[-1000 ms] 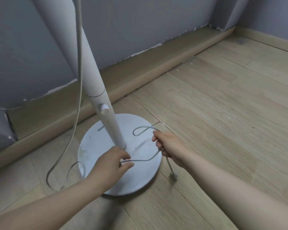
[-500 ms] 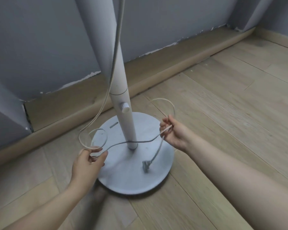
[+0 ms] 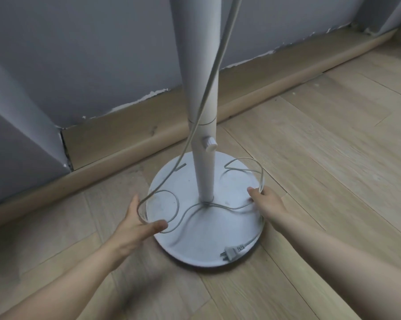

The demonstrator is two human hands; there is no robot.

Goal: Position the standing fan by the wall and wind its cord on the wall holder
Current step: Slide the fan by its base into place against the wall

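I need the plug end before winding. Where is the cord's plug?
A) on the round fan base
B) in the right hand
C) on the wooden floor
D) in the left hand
A: the grey two-pin plug lies on the round white fan base near its front edge; the left hand and right hand are on loops of the pale cord farther along.

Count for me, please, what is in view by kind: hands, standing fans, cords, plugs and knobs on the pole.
Hands: 2, the left hand and the right hand
Standing fan: 1
Cord: 1
Plug: 1
Knob: 1
Total: 6
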